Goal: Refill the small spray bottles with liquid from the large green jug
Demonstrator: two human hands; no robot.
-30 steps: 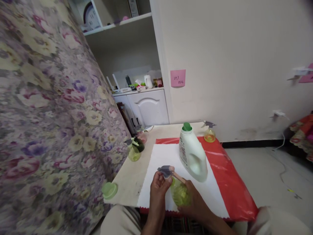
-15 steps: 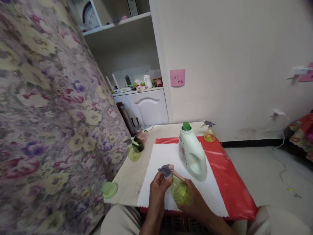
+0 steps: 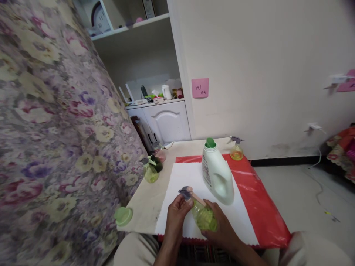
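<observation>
Closest in: a yellow-green bottle (image 3: 204,218), held up between my two hands over the near part of the table. Leans, not upright; long axis runs from base, low on my right, to neck, up and left. My right hand (image 3: 220,225) is closed around the body. My left hand (image 3: 175,213) pinches the grey spray head (image 3: 185,193) at the upper end, thumb and fingers together just under it. So: left hand nearer the neck, right hand nearer the base. Fingers cover the join; cannot tell how snugly the head sits. A pale strip (image 3: 198,199) reaches from right hand to spray head; unsure if finger or separate piece.

Below, a white cloth (image 3: 169,201) over a red sheet (image 3: 251,201). At the left corner, a green lid (image 3: 123,216).

Beyond the bottle, slightly right: a pale green jug (image 3: 222,181), standing, green cap (image 3: 210,143) in its mouth. Label on its left side, print too small to read.

Farther: spray bottles (image 3: 151,174) grouped on the left edge; one with amber liquid (image 3: 237,152) at the far right corner.

Wall: pink note (image 3: 200,88), handwritten, looks like "243" above "55" plus an unclear mark. Clock (image 3: 101,18) high left, "11" and "10" legible.
</observation>
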